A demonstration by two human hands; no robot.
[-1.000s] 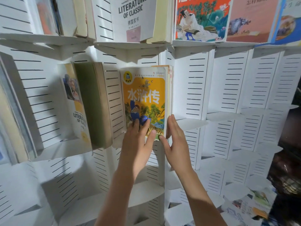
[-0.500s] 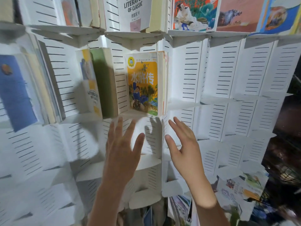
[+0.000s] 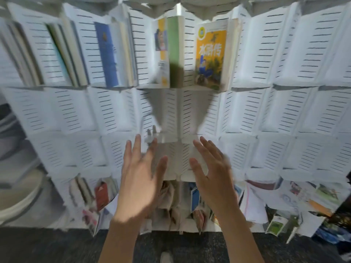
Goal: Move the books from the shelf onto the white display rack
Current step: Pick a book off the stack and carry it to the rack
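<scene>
White slotted rack (image 3: 266, 59): folded panels formed rows of small pockets, each with a ledge; the slots presumably let the ledges hook in at chosen heights.
Orange-covered book (image 3: 209, 54): stood upright on a ledge in the upper middle pocket, cover facing out, apparently so the title could be read.
Green-spined book (image 3: 173, 48): upright in the pocket just left of the orange one, beside a thin yellow-and-white volume (image 3: 162, 52).
Blue book (image 3: 106, 54): leaned in a pocket further left, among pale volumes.
Left hand (image 3: 141, 179): fingers spread and straight, holding nothing, well below the orange book, in front of the lower pockets.
Right hand (image 3: 212, 175): fingers likewise spread, empty, facing the left across a gap.
Lower tier: loose books and papers (image 3: 254, 202) lay jumbled at the foot of the rack; motion blur hid their titles.
Stage, as judged: orange book appeared placed; both hands free, likely for fetching another.
</scene>
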